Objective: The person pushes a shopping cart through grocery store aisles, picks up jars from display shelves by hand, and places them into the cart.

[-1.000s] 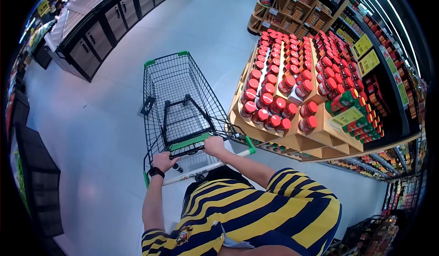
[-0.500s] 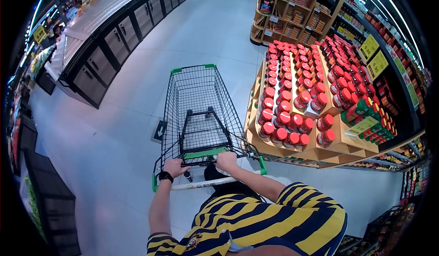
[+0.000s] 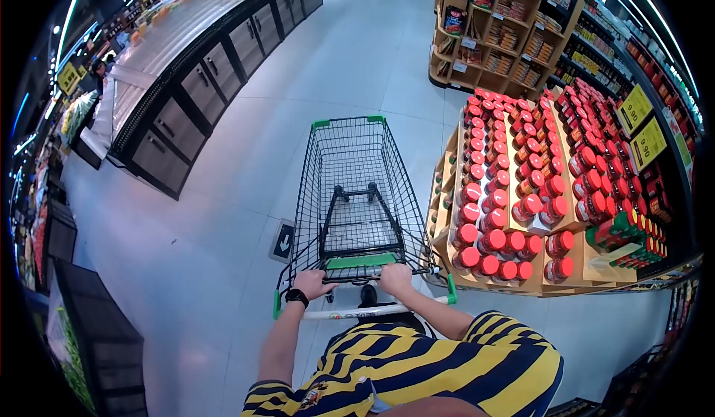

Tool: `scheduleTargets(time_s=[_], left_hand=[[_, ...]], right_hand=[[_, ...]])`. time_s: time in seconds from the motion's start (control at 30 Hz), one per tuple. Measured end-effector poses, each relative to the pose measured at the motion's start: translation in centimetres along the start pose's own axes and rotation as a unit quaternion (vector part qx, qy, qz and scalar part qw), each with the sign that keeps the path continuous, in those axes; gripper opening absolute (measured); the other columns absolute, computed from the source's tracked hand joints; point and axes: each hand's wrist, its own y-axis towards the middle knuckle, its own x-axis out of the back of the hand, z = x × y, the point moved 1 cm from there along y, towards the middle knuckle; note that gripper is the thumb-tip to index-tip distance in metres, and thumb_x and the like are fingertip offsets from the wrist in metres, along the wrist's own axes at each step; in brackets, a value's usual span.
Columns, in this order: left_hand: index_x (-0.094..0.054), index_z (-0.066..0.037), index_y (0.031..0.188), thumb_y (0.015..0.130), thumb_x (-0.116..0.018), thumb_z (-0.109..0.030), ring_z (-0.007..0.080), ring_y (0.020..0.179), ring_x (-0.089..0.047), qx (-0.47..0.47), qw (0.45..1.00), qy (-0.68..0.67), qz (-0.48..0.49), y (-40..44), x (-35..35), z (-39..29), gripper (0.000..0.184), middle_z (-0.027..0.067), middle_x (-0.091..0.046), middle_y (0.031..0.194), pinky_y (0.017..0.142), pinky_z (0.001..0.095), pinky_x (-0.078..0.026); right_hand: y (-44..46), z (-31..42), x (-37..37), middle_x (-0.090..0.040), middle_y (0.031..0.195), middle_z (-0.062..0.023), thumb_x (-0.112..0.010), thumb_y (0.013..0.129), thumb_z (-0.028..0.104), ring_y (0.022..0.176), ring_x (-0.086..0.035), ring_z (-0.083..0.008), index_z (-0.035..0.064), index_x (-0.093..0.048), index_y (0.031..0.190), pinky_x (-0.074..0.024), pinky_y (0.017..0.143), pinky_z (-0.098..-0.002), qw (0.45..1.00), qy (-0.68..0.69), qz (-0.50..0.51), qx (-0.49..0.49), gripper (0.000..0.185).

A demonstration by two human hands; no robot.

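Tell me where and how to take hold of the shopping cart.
Probably by the white handlebar, coming from behind the cart, palms over the top and spaced apart: the slim bar runs across the rear end between green corner pieces, so fingers should wrap it easily.

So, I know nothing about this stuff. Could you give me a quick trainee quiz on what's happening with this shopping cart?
1. True or false: the left hand and the right hand are both on the cart.

2. What colour are the jar lids nearest the cart?
A) blue
B) red
C) white

3. Fill the gap: the watch is worn just behind the ___ hand.

Key:
1. True.
2. B.
3. Left.
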Motion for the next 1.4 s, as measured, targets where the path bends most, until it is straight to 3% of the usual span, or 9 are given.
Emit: scheduleTargets(time_s=[0.1,0.67,0.93,0.97,1.23,1.4], left_hand=[[-0.067,-0.009,0.072,0.075,-0.059,-0.067,0.0290,0.069,-0.065,0.012,0.999,-0.010,0.044,2.1,1.3,0.4,0.059,0.0115,-0.065,0.070,0.061,0.0397,-0.052],[-0.068,-0.006,0.073,0.077,-0.053,-0.071,0.0299,0.068,-0.066,-0.049,0.997,0.005,0.054,15.3,3.8,5.4,0.067,0.0129,-0.067,0.070,0.061,0.0407,-0.053],[-0.069,-0.007,0.075,0.077,-0.054,-0.069,0.0307,0.068,-0.066,-0.103,0.992,-0.020,0.065,21.3,5.6,8.7,0.064,0.0131,-0.067,0.072,0.061,0.0416,-0.052],[-0.069,-0.006,0.077,0.077,-0.053,-0.070,0.0310,0.069,-0.066,-0.108,0.988,-0.020,0.106,22.3,6.0,9.2,0.066,0.0138,-0.068,0.074,0.062,0.0421,-0.052],[-0.070,-0.006,0.073,0.077,-0.052,-0.071,0.0300,0.073,-0.067,-0.169,0.979,-0.025,0.112,27.7,8.1,13.3,0.067,0.0136,-0.068,0.074,0.065,0.0414,-0.053],[-0.070,-0.005,0.078,0.077,-0.052,-0.072,0.0313,0.071,-0.067,-0.186,0.972,-0.015,0.139,30.4,9.6,15.6,0.069,0.0142,-0.068,0.074,0.065,0.0422,-0.053]], right_hand=[[1.8,-0.4,0.8,-0.066,0.068,-0.0134,-0.070,0.064,0.025,0.063,-0.067,-0.0291,0.0068,-0.069,0.064,-0.0530,0.059,-0.0407,0.999,0.010,-0.034,-0.005,0.019],[12.5,-2.5,3.8,-0.066,0.067,-0.0157,-0.071,0.063,0.027,0.064,-0.066,-0.0329,0.0056,-0.068,0.063,-0.0533,0.062,-0.0424,0.996,-0.003,-0.071,-0.063,0.021],[16.7,-1.5,5.2,-0.068,0.073,-0.0136,-0.072,0.067,0.045,0.070,-0.067,-0.0314,0.0074,-0.069,0.067,-0.0525,0.064,-0.0422,0.989,-0.050,-0.016,-0.141,0.038],[17.2,-1.3,5.3,-0.068,0.073,-0.0128,-0.072,0.068,0.046,0.070,-0.067,-0.0310,0.0079,-0.069,0.067,-0.0521,0.063,-0.0422,0.987,-0.062,-0.004,-0.151,0.038],[21.1,1.6,6.3,-0.067,0.073,-0.0119,-0.074,0.068,0.045,0.070,-0.067,-0.0309,0.0064,-0.069,0.071,-0.0534,0.065,-0.0413,0.979,-0.073,-0.024,-0.188,0.039],[23.2,3.1,5.8,-0.066,0.071,-0.0117,-0.074,0.067,0.045,0.068,-0.066,-0.0312,0.0053,-0.068,0.068,-0.0532,0.063,-0.0413,0.973,-0.063,-0.035,-0.217,0.040]])
